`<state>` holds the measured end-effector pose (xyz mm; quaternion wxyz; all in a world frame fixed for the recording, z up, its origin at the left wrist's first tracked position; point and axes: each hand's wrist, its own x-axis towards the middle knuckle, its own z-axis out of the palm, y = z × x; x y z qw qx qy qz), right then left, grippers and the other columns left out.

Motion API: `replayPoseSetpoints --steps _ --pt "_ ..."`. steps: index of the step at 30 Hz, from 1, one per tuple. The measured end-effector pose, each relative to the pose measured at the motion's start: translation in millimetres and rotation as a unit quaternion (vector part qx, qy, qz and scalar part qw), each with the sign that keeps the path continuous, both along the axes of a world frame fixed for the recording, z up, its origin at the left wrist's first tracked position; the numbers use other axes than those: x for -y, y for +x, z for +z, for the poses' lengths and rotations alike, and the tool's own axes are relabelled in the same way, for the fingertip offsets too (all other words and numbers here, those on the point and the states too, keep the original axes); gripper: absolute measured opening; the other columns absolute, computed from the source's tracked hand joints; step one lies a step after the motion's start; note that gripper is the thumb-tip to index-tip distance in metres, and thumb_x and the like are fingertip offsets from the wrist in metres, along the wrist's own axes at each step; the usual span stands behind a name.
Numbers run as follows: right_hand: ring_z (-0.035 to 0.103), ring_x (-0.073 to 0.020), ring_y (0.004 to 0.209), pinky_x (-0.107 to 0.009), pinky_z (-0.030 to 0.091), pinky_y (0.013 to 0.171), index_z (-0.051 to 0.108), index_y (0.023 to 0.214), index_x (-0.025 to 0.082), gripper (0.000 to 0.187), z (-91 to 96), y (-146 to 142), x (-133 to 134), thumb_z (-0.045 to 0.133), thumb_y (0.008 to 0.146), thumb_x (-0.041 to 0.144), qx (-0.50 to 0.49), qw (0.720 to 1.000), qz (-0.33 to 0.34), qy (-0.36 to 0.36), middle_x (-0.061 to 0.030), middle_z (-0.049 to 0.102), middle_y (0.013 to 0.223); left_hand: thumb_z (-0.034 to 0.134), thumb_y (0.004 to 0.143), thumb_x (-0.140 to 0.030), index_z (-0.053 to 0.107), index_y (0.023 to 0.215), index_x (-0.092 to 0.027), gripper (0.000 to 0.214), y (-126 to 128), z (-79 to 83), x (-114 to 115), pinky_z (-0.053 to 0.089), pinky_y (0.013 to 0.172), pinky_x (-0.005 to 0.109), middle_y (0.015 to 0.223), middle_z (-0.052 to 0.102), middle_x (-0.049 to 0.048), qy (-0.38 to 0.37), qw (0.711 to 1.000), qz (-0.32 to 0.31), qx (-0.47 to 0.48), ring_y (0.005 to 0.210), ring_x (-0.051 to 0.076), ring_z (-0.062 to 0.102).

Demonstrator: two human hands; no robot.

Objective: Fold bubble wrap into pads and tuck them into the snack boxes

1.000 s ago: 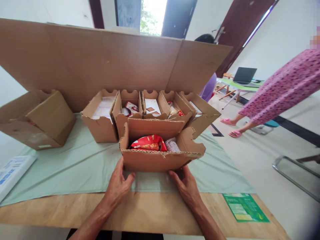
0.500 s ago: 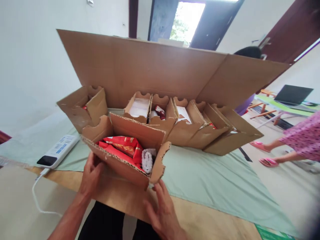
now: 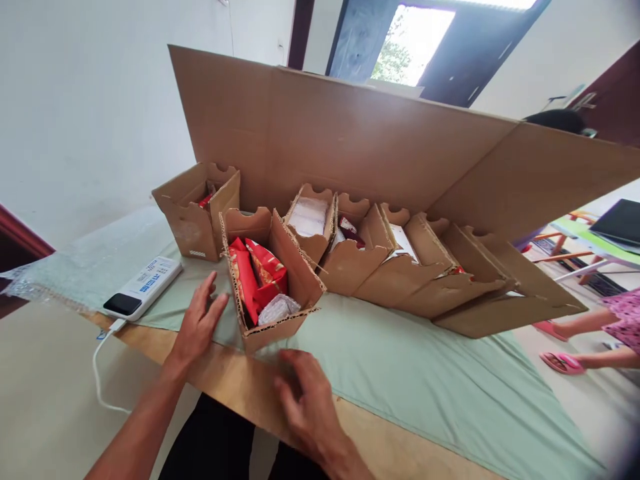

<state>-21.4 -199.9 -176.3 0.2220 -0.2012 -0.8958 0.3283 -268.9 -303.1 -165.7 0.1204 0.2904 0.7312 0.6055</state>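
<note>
An open cardboard box (image 3: 273,333) stands on the green cloth in front of me. Inside lie red shiny packets (image 3: 257,273), with a bubble-wrapped item (image 3: 279,309) at the near end. My left hand (image 3: 197,323) is just left of the box, fingers apart, holding nothing. Below the box's near end is my right hand (image 3: 306,393), its fingers loosely curled and apart, with nothing in it. Both hands look separate from the box.
Behind, several cardboard boxes (image 3: 370,267) stand in a row before a tall cardboard panel (image 3: 330,133); another box (image 3: 193,227) is at left. A white power bank (image 3: 145,287) with a cable lies beside bubble wrap (image 3: 90,260). A person's feet (image 3: 563,362) show at right.
The box has turned so that its near end faces me and now sits on the cloth. Both hands have let go of it. The view has shifted left.
</note>
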Motion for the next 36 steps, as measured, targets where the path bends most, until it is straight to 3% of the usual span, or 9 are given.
replayPoseSetpoints --steps 3,6,8,11,14,19,22,31,36 --pt "0.068 -0.0254 0.106 -0.039 0.06 0.084 0.051 0.139 0.02 0.045 0.4 4 -27 0.052 0.094 0.024 -0.046 0.993 -0.098 -0.053 -0.0141 0.067 0.125 0.069 0.084 -0.055 0.033 0.159 -0.024 0.088 28 -4.9 20 0.034 0.122 0.051 0.164 0.038 0.0137 0.017 0.996 -0.081 0.031 0.148 0.036 0.041" --pt "0.068 -0.0231 0.094 -0.032 0.059 0.066 0.044 0.147 0.02 0.058 11.0 -5 -38 0.056 0.09 0.024 -0.031 0.992 -0.066 -0.105 -0.0141 0.065 0.126 0.079 0.075 -0.049 0.032 0.159 -0.022 0.1 47 -4.1 23 0.036 0.12 0.053 0.161 0.043 0.0162 0.014 0.992 -0.122 0.007 0.145 0.039 0.044" --pt "0.068 -0.0217 0.088 -0.03 0.058 0.062 0.044 0.148 0.022 0.059 20.7 -17 -35 0.055 0.089 0.023 -0.023 0.991 -0.018 -0.13 -0.0111 0.068 0.118 0.077 0.073 -0.044 0.042 0.152 -0.02 0.09 49 -1.7 18 0.045 0.113 0.052 0.149 0.055 0.0169 0.001 0.994 -0.107 0.002 0.134 0.038 0.056" --pt "0.068 -0.0228 0.097 -0.036 0.061 0.077 0.039 0.153 0.024 0.066 29.6 -40 -25 0.055 0.089 0.021 -0.041 0.989 0.033 -0.138 -0.0105 0.066 0.124 0.07 0.076 -0.04 0.059 0.126 -0.018 0.055 35 2.6 8 0.057 0.094 0.045 0.119 0.071 0.0134 -0.009 0.998 -0.052 0.017 0.107 0.033 0.069" --pt "0.066 -0.0255 0.114 -0.045 0.058 0.096 0.027 0.16 0.022 0.078 25.1 -63 -28 0.056 0.087 0.019 -0.058 0.984 0.078 -0.148 -0.0147 0.057 0.143 0.067 0.076 -0.038 0.059 0.112 -0.018 0.042 10 7.1 -8 0.057 0.085 0.039 0.104 0.072 0.0085 0.01 1.0 0.001 -0.003 0.097 0.028 0.07" --pt "0.045 -0.0316 0.145 -0.053 0.047 0.113 0.026 0.161 0.022 0.084 -4.1 -90 -60 0.058 0.084 0.02 -0.067 0.984 0.12 -0.118 -0.016 0.033 0.165 0.062 0.08 -0.037 0.053 0.126 -0.017 0.051 -19 9.5 -46 0.054 0.094 0.038 0.118 0.069 0.0097 0.042 0.999 0.019 -0.026 0.108 0.026 0.066" --pt "0.032 -0.0305 0.153 -0.054 0.037 0.121 0.036 0.158 0.019 0.077 -19.4 -92 -73 0.058 0.084 0.02 -0.048 0.989 0.114 -0.077 -0.015 0.032 0.166 0.058 0.083 -0.037 0.053 0.13 -0.016 0.052 -34 9.8 -63 0.053 0.098 0.042 0.122 0.068 0.0119 0.031 0.998 0.016 -0.046 0.11 0.027 0.066" --pt "0.041 -0.0268 0.148 -0.048 0.037 0.121 0.052 0.146 0.016 0.06 -28.7 -88 -72 0.058 0.087 0.021 -0.057 0.992 0.102 -0.053 -0.0167 0.043 0.16 0.057 0.081 -0.029 0.057 0.128 -0.013 0.049 -74 13.4 -102 0.048 0.107 0.053 0.125 0.069 0.0152 -0.008 0.996 0.017 -0.088 0.12 0.033 0.062" --pt "0.046 -0.0268 0.145 -0.049 0.04 0.119 0.059 0.138 0.02 0.051 -25.2 -88 -73 0.059 0.087 0.019 -0.064 0.991 0.098 -0.062 -0.0157 0.048 0.156 0.062 0.085 -0.031 0.044 0.146 -0.016 0.066 -51 15.3 -75 0.039 0.117 0.055 0.148 0.053 0.017 0.0 0.981 0.099 -0.168 0.14 0.034 0.048"
